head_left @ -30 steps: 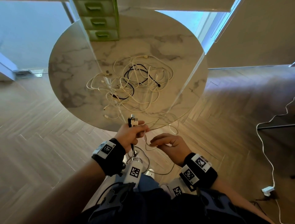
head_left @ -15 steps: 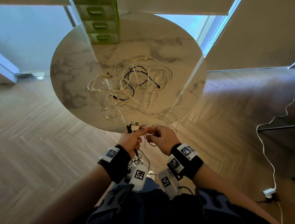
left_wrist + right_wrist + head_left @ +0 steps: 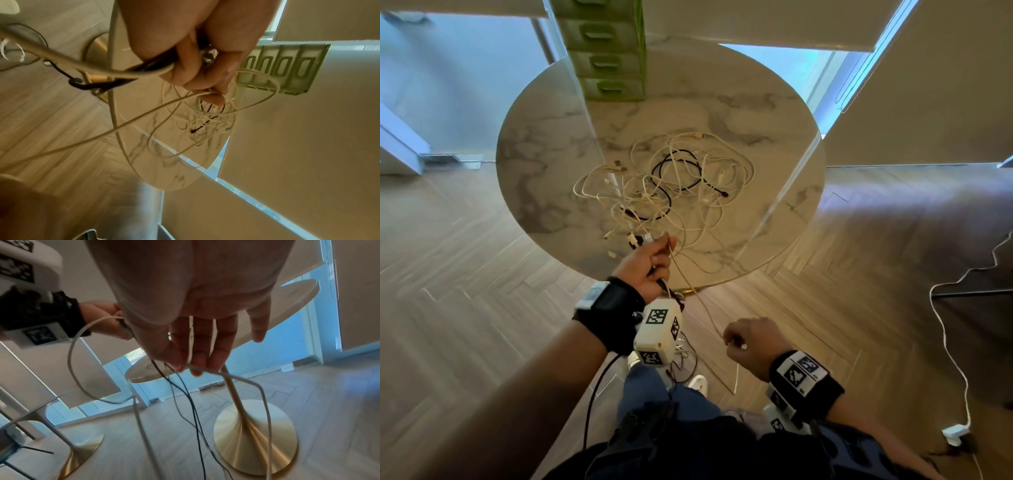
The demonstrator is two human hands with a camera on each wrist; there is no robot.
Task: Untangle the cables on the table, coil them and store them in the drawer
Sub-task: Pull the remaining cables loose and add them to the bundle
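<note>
A tangle of white and black cables [image 3: 664, 192] lies in the middle of the round marble table [image 3: 544, 164]. My left hand [image 3: 657, 253] hovers over the near table edge and grips a bundle of cable ends, black and white, with plugs [image 3: 640, 240] sticking out above the fist. In the left wrist view the fingers [image 3: 185, 69] curl round these cables. A white cable [image 3: 695, 294] runs from that fist down to my right hand [image 3: 736, 342], which pinches it below the table edge. The fingertips [image 3: 195, 368] hold it. A green drawer unit [image 3: 609, 61], drawers closed, stands at the table's far side.
The table's gold pedestal base [image 3: 255, 434] stands just ahead of my right hand. More loose cables dangle beneath my hands toward the wood floor. A white cord with a plug block [image 3: 955, 430] lies on the floor at the right. Another round table [image 3: 150, 371] stands farther off.
My right hand has left the left hand and dropped down and to the right, drawing a white cable out taut. The left hand lifted forward over the table edge, keeping its bundle.
</note>
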